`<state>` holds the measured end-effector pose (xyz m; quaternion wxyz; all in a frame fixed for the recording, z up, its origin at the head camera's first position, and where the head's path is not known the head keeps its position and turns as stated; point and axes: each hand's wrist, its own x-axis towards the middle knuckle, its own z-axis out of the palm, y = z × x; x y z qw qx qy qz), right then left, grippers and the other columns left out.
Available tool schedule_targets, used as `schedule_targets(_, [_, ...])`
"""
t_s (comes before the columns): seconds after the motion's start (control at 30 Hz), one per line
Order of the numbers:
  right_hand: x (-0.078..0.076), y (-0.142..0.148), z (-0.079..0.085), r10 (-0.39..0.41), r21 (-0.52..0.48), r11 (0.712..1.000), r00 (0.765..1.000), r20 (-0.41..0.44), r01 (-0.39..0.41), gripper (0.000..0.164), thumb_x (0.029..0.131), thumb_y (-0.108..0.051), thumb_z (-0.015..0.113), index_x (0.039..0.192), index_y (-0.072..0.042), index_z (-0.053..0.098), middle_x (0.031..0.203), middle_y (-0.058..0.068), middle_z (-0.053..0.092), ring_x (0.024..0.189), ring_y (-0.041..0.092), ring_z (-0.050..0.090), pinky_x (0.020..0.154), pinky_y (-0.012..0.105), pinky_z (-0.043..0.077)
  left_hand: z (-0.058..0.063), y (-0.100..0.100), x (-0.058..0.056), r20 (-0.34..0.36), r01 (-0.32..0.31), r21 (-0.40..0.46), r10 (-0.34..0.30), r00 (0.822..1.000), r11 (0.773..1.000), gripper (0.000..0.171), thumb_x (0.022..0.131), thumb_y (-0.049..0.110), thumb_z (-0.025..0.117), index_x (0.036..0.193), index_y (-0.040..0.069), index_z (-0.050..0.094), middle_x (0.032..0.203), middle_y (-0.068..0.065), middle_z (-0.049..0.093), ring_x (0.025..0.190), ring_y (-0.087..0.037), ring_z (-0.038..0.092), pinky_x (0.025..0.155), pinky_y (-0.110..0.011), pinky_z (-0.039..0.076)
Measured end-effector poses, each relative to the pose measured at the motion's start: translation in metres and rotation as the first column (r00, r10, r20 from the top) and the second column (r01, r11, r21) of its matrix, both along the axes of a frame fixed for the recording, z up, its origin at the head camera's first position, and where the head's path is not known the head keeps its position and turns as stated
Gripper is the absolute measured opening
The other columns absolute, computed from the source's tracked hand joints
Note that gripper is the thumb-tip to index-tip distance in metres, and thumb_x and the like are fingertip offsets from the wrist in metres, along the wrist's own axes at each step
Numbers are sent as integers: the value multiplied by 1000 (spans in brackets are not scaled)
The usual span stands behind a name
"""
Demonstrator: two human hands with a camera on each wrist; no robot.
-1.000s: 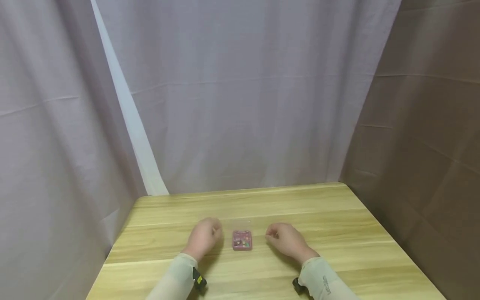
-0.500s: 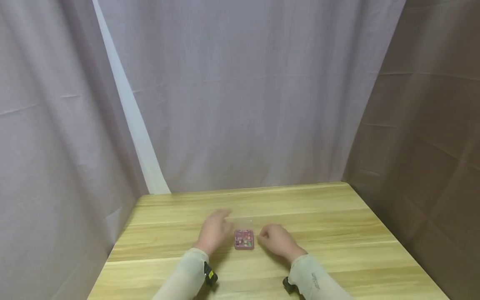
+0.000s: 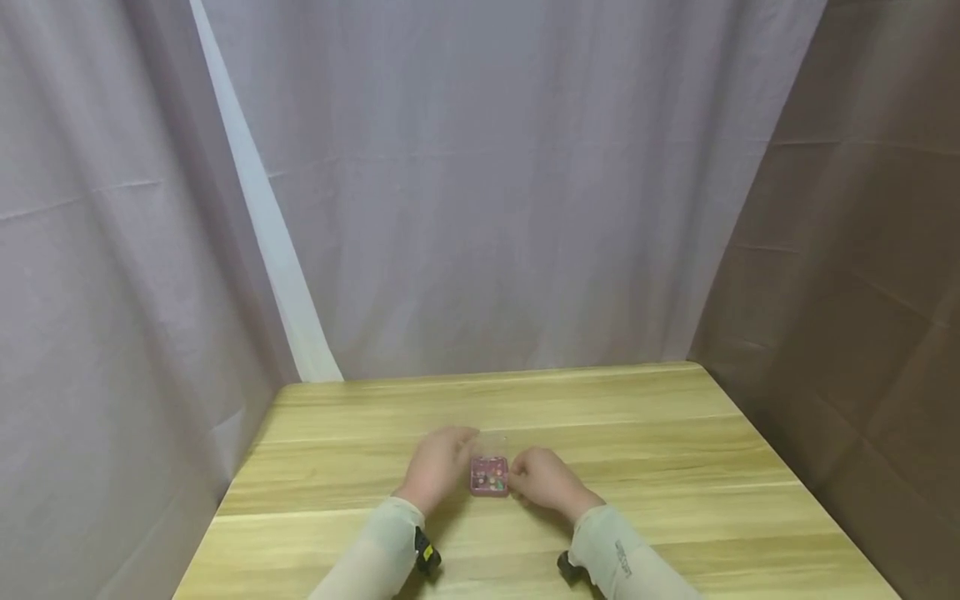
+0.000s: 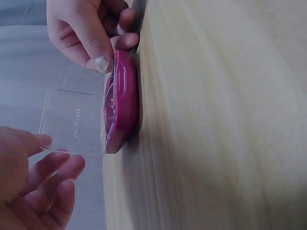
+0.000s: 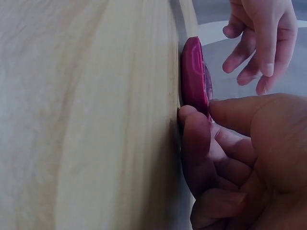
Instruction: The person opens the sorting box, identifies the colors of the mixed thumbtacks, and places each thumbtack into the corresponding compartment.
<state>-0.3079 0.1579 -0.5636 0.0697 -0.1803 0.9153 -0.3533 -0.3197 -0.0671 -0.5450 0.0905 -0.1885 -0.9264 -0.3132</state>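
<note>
A small pink plastic box point(image 3: 489, 492) lies on the table, with small colored pieces in its compartments. Its clear hinged lid point(image 4: 72, 120) stands raised at the back. My left hand point(image 3: 438, 467) is at the lid's left side; in the left wrist view the thumb lies at the lid's upper corner, with the fingers behind it. My right hand point(image 3: 546, 482) pinches the right edge of the box between thumb and fingers, as the right wrist view shows on the pink side wall. Most contents are hidden in both wrist views.
The box sits near the middle of a wood-grain table point(image 3: 675, 467). Grey curtains point(image 3: 480, 208) hang behind and at both sides of the tabletop. A black wrist strap point(image 3: 427, 552) is on the left sleeve.
Both hands have moved inward to the box. My left hand has reached the raised lid, and my right hand has taken hold of the box's right edge.
</note>
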Motion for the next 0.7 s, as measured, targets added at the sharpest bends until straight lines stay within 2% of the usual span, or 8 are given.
schedule_targets(0.17, [0,1,-2,-2,-27,1000,999,32,3,22,93,-22,63,73,-16,69,62,-2,68,53,14,61,53,31,56,-1,-2,2,-25,4,-11,-4,1000,1000,33,103,36,46,119,17,68,120,-7,71,110,-23,61,99,-50,51])
schedule_targets(0.33, [3,2,-6,-7,-57,998,997,81,11,22,95,-22,61,75,-15,68,65,-1,69,49,15,61,51,31,56,-5,-7,5,-49,17,5,-16,999,1000,30,102,33,50,114,15,71,116,-7,73,106,-22,63,96,-48,54])
schedule_targets(0.5, [4,2,-10,2,-58,998,998,66,2,21,95,-20,61,76,-15,68,65,-1,70,48,15,61,51,30,55,-8,-12,12,-86,44,33,-41,995,998,25,100,27,56,112,13,72,114,-7,74,105,-20,64,94,-48,54])
schedule_targets(0.7, [1,3,-8,-3,-47,999,998,59,6,18,94,-21,62,79,-15,69,65,-4,71,46,14,60,52,30,56,-7,-16,17,-113,47,47,-42,993,998,24,97,25,60,113,13,72,113,-6,74,103,-19,65,93,-47,55])
